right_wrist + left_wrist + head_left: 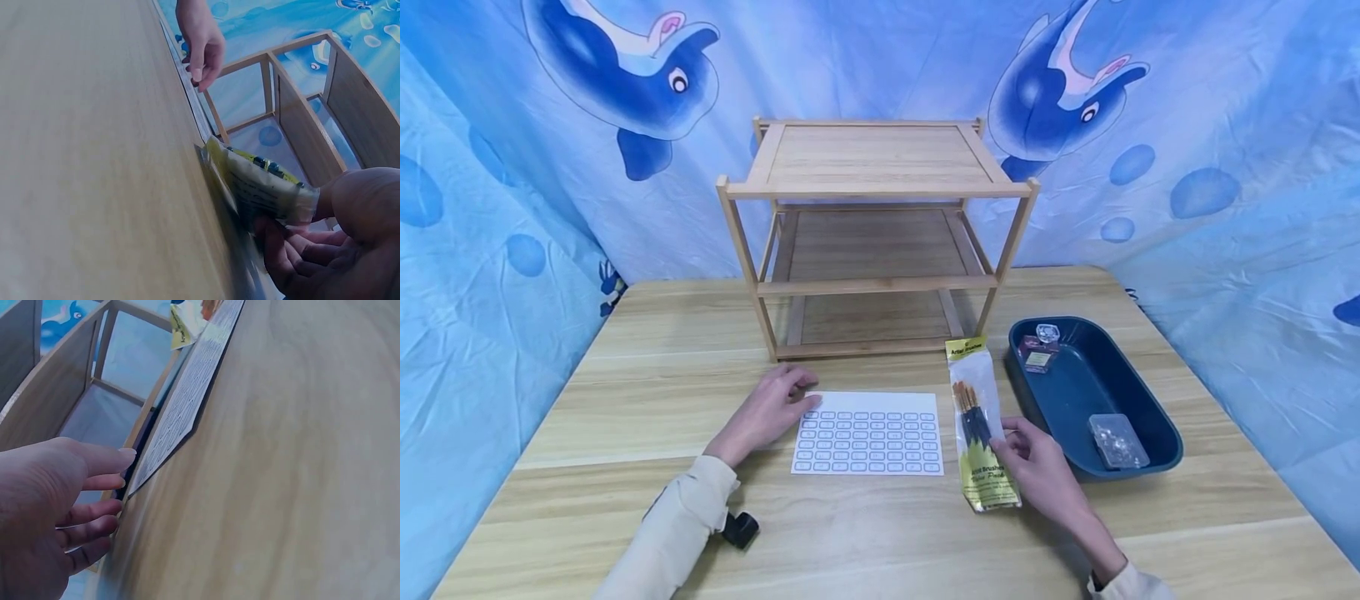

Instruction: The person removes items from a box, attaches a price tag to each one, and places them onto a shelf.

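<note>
A white sheet (871, 402) printed with rows of small blue boxes lies flat on the table. At its upper left corner is my left hand (772, 410), its fingers loosely bent and holding nothing. In the left wrist view the thumb is close to the sheet's edge; I cannot tell whether it touches. My right hand (1043, 475) pinches the right edge of a clear and yellow packet of artist brushes (988, 467). Dark handles and orange-brown tips show through the plastic. The packet lies just right of the sheet, and in the right wrist view its end (262, 184) looks slightly raised.
Behind the sheet stands a wooden three-tier shelf (880, 285). A dark teal basin (1123, 375) at the right contains a clear plastic box (1118, 442) and small packaged items (1039, 354). A small black object (741, 530) lies beside the left sleeve (688, 508).
</note>
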The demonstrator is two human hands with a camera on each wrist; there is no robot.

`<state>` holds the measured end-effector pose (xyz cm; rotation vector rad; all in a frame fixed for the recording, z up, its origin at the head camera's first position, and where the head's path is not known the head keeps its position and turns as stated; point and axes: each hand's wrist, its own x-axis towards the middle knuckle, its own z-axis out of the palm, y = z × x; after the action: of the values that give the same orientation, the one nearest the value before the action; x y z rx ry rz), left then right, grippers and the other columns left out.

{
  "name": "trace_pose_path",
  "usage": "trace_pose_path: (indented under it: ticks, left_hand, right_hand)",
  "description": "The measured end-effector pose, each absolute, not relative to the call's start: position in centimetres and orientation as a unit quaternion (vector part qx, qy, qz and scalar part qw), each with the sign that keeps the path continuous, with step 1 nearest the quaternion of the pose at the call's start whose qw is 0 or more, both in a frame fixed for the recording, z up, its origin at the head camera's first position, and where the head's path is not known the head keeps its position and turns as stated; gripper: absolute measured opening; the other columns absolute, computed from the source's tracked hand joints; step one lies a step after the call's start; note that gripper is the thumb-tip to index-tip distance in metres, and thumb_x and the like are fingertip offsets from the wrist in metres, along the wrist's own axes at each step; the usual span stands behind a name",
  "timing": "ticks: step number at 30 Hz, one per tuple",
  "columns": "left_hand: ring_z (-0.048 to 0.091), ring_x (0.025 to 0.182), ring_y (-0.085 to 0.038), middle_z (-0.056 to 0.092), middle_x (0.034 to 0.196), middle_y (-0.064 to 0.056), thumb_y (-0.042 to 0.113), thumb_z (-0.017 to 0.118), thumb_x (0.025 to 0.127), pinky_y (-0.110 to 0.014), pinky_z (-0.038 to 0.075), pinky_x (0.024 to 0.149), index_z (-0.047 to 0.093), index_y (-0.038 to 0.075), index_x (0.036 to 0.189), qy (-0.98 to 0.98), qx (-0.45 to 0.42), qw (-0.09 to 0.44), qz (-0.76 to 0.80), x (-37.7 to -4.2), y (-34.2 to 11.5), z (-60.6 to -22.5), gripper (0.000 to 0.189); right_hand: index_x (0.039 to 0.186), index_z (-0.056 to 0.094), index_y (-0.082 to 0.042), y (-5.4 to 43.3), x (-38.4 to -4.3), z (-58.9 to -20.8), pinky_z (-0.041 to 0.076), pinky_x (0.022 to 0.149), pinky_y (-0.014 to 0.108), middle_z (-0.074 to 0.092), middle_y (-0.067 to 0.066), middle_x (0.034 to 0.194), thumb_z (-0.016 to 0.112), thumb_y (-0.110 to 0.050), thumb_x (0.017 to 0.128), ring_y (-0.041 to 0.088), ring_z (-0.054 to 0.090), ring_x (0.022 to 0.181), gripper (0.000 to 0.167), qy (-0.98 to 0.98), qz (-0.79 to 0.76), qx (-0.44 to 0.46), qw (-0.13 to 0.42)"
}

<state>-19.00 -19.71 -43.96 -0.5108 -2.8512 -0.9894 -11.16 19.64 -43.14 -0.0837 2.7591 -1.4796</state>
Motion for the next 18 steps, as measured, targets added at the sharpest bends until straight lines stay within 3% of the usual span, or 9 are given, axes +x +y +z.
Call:
trace_pose_path:
  ticks: [7, 18]
  left_hand:
    - [0.057, 0.106, -0.030, 0.061, 0.113, -0.012, 0.026, 0.079, 0.093, -0.050, 0.049, 0.092, 0.069, 0.002, 0.122, -0.938, -0.163, 0.036, -0.305, -19.13, -19.68, -44.31, 0.039]
    - [0.055, 0.094, -0.025, 0.060, 0.096, -0.005, 0.021, 0.083, 0.090, -0.044, 0.045, 0.084, 0.068, 0.004, 0.106, -0.943, -0.162, 0.047, -0.286, -19.01, -19.39, -44.28, 0.027]
  right_hand:
    - [0.127, 0.061, 0.010, 19.73, -11.19, -43.35, 0.050, 0.063, 0.026, 0.068, 0.004, 0.083, 0.069, -0.002, 0.097, 0.016, 0.060, 0.072, 0.033, 0.894, -0.447, -0.034, -0.002]
    - [0.141, 0.052, 0.012, 19.70, -11.13, -43.12, 0.047, 0.062, 0.029, 0.063, 0.007, 0.086, 0.072, -0.010, 0.096, 0.018, 0.057, 0.075, 0.054, 0.915, -0.403, -0.033, 0.010]
